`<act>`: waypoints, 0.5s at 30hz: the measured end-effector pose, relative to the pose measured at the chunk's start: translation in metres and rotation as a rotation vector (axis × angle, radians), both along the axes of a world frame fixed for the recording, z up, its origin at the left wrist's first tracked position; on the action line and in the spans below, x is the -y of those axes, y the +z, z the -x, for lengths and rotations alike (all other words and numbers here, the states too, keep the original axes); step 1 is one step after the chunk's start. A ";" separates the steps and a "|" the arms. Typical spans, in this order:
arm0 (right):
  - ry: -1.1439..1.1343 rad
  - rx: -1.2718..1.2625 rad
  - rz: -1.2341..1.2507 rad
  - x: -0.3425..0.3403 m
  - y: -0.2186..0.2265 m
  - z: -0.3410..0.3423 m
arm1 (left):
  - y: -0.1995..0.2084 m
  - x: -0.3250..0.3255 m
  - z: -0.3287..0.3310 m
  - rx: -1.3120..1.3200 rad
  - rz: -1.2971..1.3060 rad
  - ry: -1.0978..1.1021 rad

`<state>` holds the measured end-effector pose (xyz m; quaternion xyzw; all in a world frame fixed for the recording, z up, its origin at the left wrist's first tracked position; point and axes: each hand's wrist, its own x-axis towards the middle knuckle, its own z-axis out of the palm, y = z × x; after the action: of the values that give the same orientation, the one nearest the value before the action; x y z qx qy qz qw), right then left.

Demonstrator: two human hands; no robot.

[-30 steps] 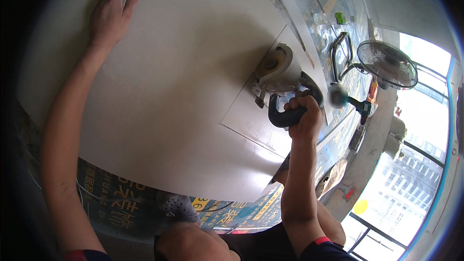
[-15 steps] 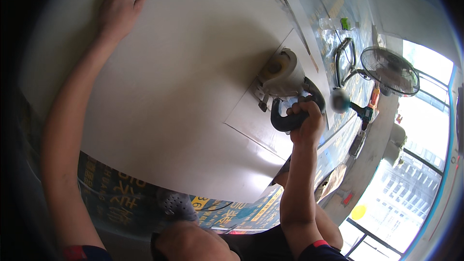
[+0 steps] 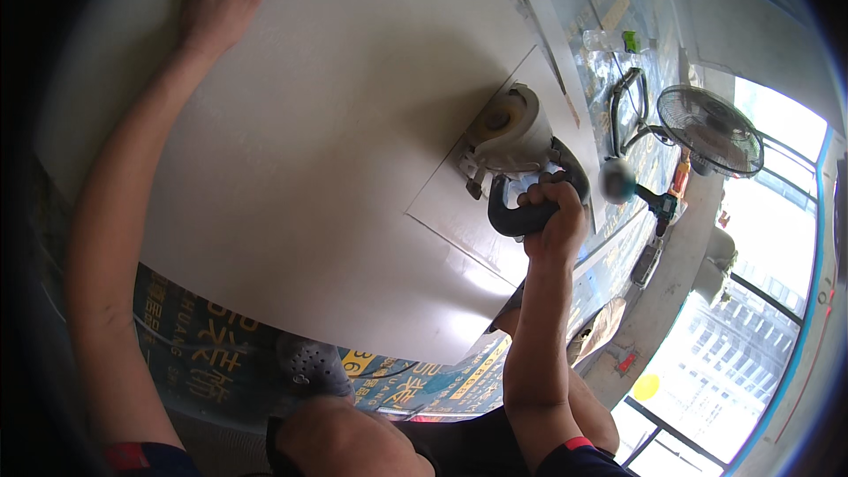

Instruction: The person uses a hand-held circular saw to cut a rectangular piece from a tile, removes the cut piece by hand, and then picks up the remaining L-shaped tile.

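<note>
Clear passage across the pale board (image 3: 300,168), but a bulky power tool (image 3: 519,140) in the way at right.

L hand (image 3: 221,4) lies on the big pale board (image 3: 291,168), btwn 10 & 11 o'clock. R hand (image 3: 557,214), at 3, holds the black handle (image 3: 505,212) of a dusty power tool (image 3: 521,137). Thin lines (image 3: 455,244) run on the board by it. Fan (image 3: 711,131) btwn 2 & 3, gray shoe (image 3: 315,366) abt 7.

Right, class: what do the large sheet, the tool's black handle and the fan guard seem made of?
Large sheet: perhaps ceramic, satin, with soft glare. Black handle: likely plastic or rubber, matte, thickly rounded. Fan guard: probably metal, thin dark wires; finish unclear.
</note>
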<state>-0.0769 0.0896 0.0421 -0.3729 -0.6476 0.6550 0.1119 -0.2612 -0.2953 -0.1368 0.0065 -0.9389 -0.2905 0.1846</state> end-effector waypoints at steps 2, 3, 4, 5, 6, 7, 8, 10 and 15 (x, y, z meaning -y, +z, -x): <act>0.003 -0.008 0.009 0.000 -0.002 -0.001 | 0.001 0.001 0.000 0.000 -0.025 0.002; 0.006 -0.018 0.016 0.000 -0.002 -0.001 | 0.002 0.003 0.000 -0.025 0.013 -0.004; 0.010 -0.014 0.018 0.001 -0.002 -0.001 | 0.005 0.003 -0.001 -0.048 0.051 -0.010; 0.000 -0.010 0.019 0.002 -0.002 -0.002 | 0.009 0.004 -0.002 -0.061 0.067 0.001; -0.010 -0.006 0.020 0.003 -0.002 -0.003 | 0.011 0.002 -0.003 -0.076 0.082 0.001; -0.005 -0.002 0.020 0.003 -0.002 -0.003 | 0.017 -0.001 -0.005 -0.094 0.093 -0.002; -0.010 -0.009 0.021 0.002 -0.003 -0.004 | 0.023 -0.004 -0.007 -0.110 0.102 -0.006; -0.009 -0.014 0.023 0.002 -0.003 -0.005 | 0.033 -0.009 -0.011 -0.137 0.112 -0.005; 0.032 0.013 0.043 0.002 0.000 -0.010 | 0.042 -0.014 -0.015 -0.178 0.120 -0.005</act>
<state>-0.0672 0.0880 0.0418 -0.3692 -0.6401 0.6678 0.0891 -0.2465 -0.2813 -0.0951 -0.0328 -0.9345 -0.2336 0.2666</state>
